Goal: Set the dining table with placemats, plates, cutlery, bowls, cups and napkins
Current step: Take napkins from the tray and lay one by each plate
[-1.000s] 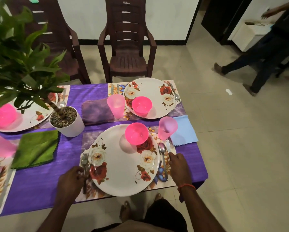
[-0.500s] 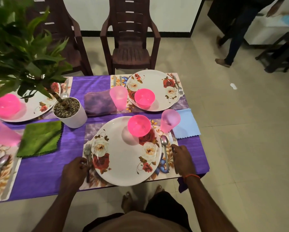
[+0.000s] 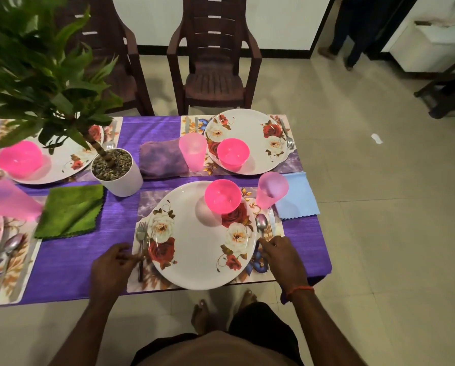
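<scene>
The near place setting lies on a floral placemat (image 3: pixel 147 204): a white rose-patterned plate (image 3: pixel 194 252) with a pink bowl (image 3: pixel 222 196) on its far rim. My left hand (image 3: pixel 113 265) pinches the handle of the fork (image 3: pixel 141 232) lying left of the plate. My right hand (image 3: pixel 281 253) is on the right side, its thumb and fingers closed on the handle of the spoon (image 3: pixel 261 223); the knife (image 3: pixel 272 221) lies beside it with its handle hidden under the hand. A pink cup (image 3: pixel 271 190) and blue napkin (image 3: pixel 299 198) sit behind.
The far setting has a plate (image 3: pixel 250 128), pink bowl (image 3: pixel 232 153), pink cup (image 3: pixel 193 151) and purple napkin (image 3: pixel 163 159). A potted plant (image 3: pixel 115 170) and green napkin (image 3: pixel 70 210) stand left, with more settings beyond. A brown chair (image 3: pixel 216 83) faces the far edge. A person (image 3: pixel 353 35) stands far right.
Both hands stay at the fork and the spoon, shifting only slightly. The person in the background has walked off toward the far doorway.
</scene>
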